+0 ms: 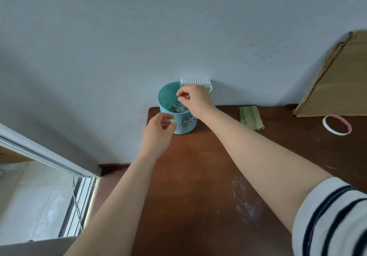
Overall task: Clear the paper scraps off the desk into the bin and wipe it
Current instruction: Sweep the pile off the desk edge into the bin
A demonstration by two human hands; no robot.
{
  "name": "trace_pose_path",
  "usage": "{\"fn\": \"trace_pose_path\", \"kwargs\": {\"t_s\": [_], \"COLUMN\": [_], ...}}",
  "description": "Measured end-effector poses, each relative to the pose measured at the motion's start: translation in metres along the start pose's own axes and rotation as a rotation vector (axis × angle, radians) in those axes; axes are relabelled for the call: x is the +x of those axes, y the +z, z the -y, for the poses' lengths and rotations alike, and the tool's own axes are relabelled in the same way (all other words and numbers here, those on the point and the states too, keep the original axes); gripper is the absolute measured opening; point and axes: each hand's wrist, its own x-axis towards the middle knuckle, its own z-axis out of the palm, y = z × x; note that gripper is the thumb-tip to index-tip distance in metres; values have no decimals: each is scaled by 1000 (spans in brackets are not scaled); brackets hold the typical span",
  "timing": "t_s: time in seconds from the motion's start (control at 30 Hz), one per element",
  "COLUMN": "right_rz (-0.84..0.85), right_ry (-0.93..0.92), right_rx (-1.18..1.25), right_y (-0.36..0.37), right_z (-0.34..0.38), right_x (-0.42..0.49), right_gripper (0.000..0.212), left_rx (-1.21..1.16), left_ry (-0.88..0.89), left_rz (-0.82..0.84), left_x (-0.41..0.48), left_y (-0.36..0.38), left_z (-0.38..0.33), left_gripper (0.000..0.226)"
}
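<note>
A teal bin (185,123) with cartoon stickers stands at the desk's (194,176) back left corner, against the wall. Crumpled paper scraps (178,107) lie inside it. My right hand (195,101) is over the bin's mouth and holds a pale green brush (195,82) with white bristles, bristles pointing up at the wall. Its thumb and forefinger are pinched together above the scraps. My left hand (158,130) hovers by the bin's left side with loosely curled fingers and holds nothing. A green striped cloth (251,117) lies folded on the desk, right of the bin.
A roll of tape (337,124) lies at the desk's right. A cardboard sheet (337,81) leans on the wall at the back right. A whitish smear (245,200) marks the wood near my right forearm. A window frame (49,156) sits below left.
</note>
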Motion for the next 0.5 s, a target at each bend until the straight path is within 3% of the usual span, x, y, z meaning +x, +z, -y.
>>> {"fn": "trace_pose_path", "kwargs": {"t_s": [0.1, 0.3, 0.4, 0.5], "right_rz": [52, 20, -97, -131], "right_ry": [-31, 78, 133, 285], "right_rx": [-62, 155, 190, 186], "right_y": [0, -35, -53, -50], "right_z": [-7, -18, -35, -60], "right_x": [3, -20, -54, -102], "right_gripper": [22, 29, 19, 42], "left_rx": [12, 23, 48, 61], "left_ry": [-15, -25, -2, 8], "left_rz": [17, 38, 66, 134], "left_x": [3, 1, -10, -27], "left_y": [2, 7, 19, 37], "left_z": [7, 9, 6, 10], "left_gripper": [14, 11, 5, 8]}}
